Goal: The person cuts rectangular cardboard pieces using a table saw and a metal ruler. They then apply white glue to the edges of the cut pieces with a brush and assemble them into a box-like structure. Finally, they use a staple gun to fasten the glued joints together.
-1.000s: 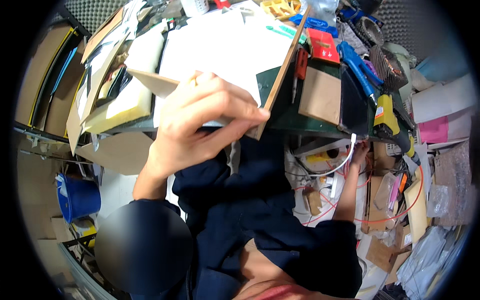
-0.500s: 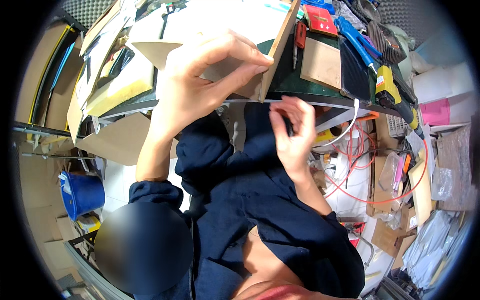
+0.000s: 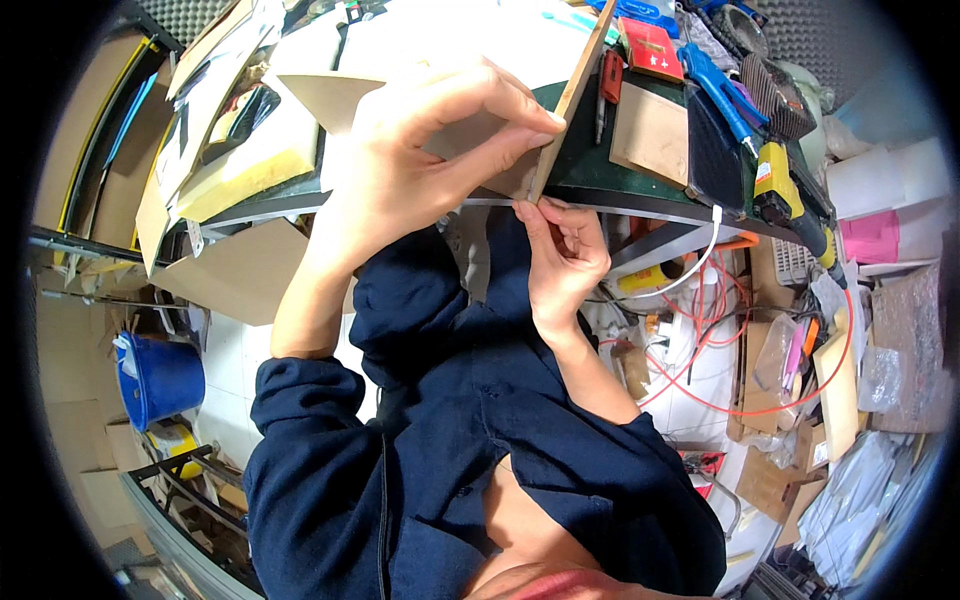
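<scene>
A thin brown board (image 3: 584,75) stands nearly edge-on to me at the front of the green-topped workbench (image 3: 580,175). Thumb and forefinger of my left hand (image 3: 440,140) pinch its long edge partway up. At the board's near lower corner, my right hand (image 3: 568,255) has thumb and fingertips closed together on it; the other fingers curl inward. Behind my left hand shows a tan sheet with a pointed corner (image 3: 325,95); whether it joins the board I cannot tell. Just right of the board lie a red-handled tool (image 3: 609,80) and a flat tan panel (image 3: 650,132).
Further right are a dark phone-like slab (image 3: 714,150), a blue glue gun (image 3: 712,85), a red box (image 3: 650,48) and a yellow-black power tool (image 3: 778,185). A white cable (image 3: 712,245) hangs off the bench edge. At left stand a yellowish foam block (image 3: 250,180) and a blue bucket (image 3: 160,380).
My right hand has moved up and left from open space beside the board to its lower corner, and its fingers have closed there. My left hand keeps its pinch.
</scene>
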A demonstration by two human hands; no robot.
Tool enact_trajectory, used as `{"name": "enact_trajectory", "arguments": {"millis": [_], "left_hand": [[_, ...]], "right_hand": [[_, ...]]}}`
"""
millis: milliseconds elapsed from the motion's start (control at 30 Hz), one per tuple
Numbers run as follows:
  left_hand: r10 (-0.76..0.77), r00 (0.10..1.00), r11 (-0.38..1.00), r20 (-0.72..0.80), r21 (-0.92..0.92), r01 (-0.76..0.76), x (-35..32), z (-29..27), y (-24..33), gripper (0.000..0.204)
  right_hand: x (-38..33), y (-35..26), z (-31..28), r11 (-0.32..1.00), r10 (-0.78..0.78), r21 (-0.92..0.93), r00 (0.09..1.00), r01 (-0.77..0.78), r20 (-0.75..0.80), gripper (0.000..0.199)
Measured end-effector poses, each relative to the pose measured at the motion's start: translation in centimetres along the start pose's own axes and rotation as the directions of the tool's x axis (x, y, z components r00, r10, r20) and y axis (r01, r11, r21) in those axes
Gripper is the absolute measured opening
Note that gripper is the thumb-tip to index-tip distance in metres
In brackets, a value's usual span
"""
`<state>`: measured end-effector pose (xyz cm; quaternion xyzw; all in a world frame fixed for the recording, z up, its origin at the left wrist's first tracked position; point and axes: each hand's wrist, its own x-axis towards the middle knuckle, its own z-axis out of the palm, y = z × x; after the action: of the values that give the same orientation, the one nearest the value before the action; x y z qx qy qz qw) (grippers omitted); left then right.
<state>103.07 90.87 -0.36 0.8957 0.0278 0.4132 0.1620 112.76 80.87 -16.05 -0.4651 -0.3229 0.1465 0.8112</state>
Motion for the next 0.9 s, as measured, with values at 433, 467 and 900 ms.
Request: {"name": "enact_trajectory", "arguments": {"millis": [433, 467, 900], "left_hand": [[0.037, 0.999, 0.996, 0.003, 0.081, -0.038, 0.1, -0.1, 0.1, 0.021], [0.043, 0.999, 0.995, 0.004, 0.089, -0.043, 0.1, -0.1, 0.1, 0.021], [0.042, 0.999, 0.995, -0.001, 0.093, -0.042, -0.2, 0.0, -0.1, 0.021]], "right_hand": [[2.4, -4.4, -5.3, 0.941, -0.156, -0.260, 0.958, 0.219, 0.242, 0.009], [3.8, -6.1, -7.2, 0.873, -0.302, -0.302, 0.910, 0.384, 0.284, 0.011], [16.6, -14.9, -20.7, -0.109, 0.163, -0.919, 0.919, 0.378, 0.358, 0.063]]}}
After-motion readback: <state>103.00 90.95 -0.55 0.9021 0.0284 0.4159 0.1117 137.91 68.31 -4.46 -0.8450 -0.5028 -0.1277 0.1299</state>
